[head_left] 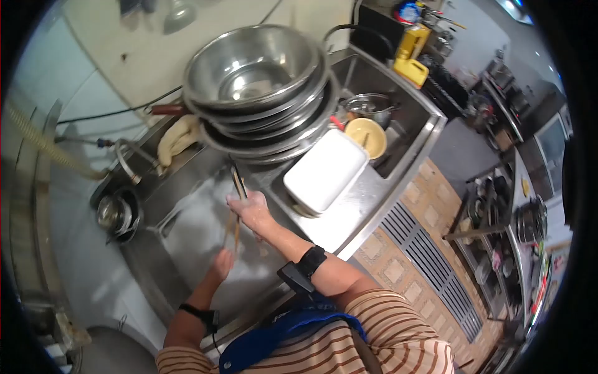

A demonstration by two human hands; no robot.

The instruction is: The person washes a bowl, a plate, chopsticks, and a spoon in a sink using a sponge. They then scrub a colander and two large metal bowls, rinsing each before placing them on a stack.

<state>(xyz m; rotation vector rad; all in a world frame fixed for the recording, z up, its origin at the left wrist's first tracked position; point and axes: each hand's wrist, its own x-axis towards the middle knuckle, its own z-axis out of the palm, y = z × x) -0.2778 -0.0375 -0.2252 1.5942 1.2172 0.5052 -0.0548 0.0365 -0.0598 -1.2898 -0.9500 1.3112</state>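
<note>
My right hand [250, 210] is closed around a few long, thin sticks that look like chopsticks [237, 181], over the left sink basin [140, 262]. Their dark upper ends stick out past my fingers, and paler wooden lengths run down toward my left hand [221, 263]. That hand is closed at the lower ends, low over the cloudy, soapy water [199, 234]; its fingers are partly hidden. Just beyond my right hand rises a tall stack of steel bowls [255, 68]. A white rectangular tray [327, 171] lies on the drainboard beside it.
A faucet [128, 163] and a pale cloth [179, 138] are at the basin's back edge. Small metal bowls [115, 213] sit at its left corner. The right basin holds a yellow bowl [366, 137] and a steel pot [370, 107]. A yellow jug [410, 71] stands behind.
</note>
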